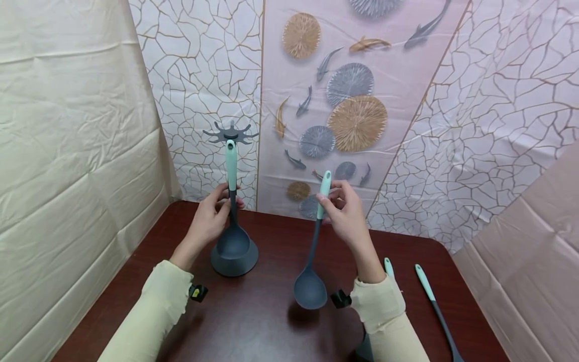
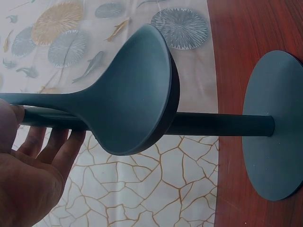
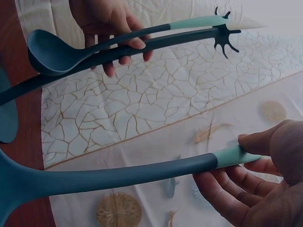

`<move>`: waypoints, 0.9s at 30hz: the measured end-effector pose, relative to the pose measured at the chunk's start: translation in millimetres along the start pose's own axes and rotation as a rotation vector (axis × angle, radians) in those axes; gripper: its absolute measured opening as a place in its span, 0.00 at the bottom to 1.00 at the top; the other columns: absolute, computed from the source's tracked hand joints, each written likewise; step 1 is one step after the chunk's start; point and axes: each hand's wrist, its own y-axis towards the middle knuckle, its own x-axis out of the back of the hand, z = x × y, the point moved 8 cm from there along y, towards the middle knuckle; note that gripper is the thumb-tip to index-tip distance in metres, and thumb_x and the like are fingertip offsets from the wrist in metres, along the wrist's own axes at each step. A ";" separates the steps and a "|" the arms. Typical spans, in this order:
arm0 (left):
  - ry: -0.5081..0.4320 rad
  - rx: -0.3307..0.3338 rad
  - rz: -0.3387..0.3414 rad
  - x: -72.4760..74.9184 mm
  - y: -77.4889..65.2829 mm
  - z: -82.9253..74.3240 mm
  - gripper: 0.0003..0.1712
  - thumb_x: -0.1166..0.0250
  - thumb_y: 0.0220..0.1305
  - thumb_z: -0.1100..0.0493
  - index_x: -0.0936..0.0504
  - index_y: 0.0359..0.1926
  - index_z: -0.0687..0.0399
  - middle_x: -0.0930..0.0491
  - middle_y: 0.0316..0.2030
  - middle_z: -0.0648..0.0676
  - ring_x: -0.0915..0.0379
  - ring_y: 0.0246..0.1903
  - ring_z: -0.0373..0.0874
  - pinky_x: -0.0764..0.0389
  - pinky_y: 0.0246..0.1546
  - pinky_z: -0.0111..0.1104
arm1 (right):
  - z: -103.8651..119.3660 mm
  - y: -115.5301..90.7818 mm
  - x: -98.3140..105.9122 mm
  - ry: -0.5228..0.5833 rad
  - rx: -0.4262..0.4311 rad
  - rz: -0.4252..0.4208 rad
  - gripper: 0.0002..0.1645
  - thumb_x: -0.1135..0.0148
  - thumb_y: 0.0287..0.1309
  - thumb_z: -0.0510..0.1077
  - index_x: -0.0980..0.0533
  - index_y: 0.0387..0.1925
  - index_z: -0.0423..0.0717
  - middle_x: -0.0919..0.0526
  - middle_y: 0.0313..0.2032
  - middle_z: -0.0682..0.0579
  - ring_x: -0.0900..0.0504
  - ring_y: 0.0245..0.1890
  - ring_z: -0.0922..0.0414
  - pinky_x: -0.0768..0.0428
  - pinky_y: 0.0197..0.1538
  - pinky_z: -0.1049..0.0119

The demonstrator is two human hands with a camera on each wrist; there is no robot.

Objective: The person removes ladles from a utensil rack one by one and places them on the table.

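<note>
In the head view, a dark utensil stand with a round base and a top of curled hooks rises at the left. A ladle with a mint-green handle hangs along its pole, its bowl low and facing outward. My left hand holds the pole partway up, with fingers behind it and the thumb beside the ladle's shaft in the right wrist view. Right of the stand, my right hand pinches the mint handle of a large dark spoon, its rounded bowl hanging down over the table.
Another mint-handled utensil lies on the dark red table at the right. Beside it, a further mint handle is partly hidden by my right forearm. Patterned cloth hangs behind, and pale cloth walls stand at both sides.
</note>
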 end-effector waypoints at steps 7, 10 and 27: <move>0.007 -0.008 -0.003 0.0 -0.3 -1.9 0.20 0.46 0.84 0.58 0.27 0.71 0.40 0.15 0.49 0.53 0.23 0.28 0.55 0.20 0.30 0.43 | -18.7 -5.6 6.9 -0.006 -0.075 -0.023 0.24 0.32 0.73 0.47 0.27 0.62 0.42 0.20 0.43 0.39 0.14 0.36 0.47 0.12 0.30 0.55; 0.002 -0.008 -0.005 -0.3 -0.3 -1.6 0.20 0.46 0.84 0.58 0.27 0.71 0.40 0.14 0.49 0.53 0.21 0.31 0.59 0.19 0.31 0.44 | -26.9 -7.7 9.1 -0.006 -0.086 -0.028 0.23 0.32 0.73 0.47 0.28 0.62 0.41 0.20 0.43 0.38 0.14 0.35 0.45 0.12 0.30 0.55; -0.012 -0.010 0.009 -1.5 0.1 1.0 0.20 0.47 0.85 0.57 0.28 0.72 0.45 0.15 0.50 0.55 0.22 0.32 0.64 0.20 0.31 0.41 | -62.6 -22.4 15.1 -0.037 -0.153 -0.057 0.23 0.33 0.74 0.47 0.27 0.63 0.43 0.20 0.43 0.38 0.13 0.35 0.46 0.12 0.30 0.55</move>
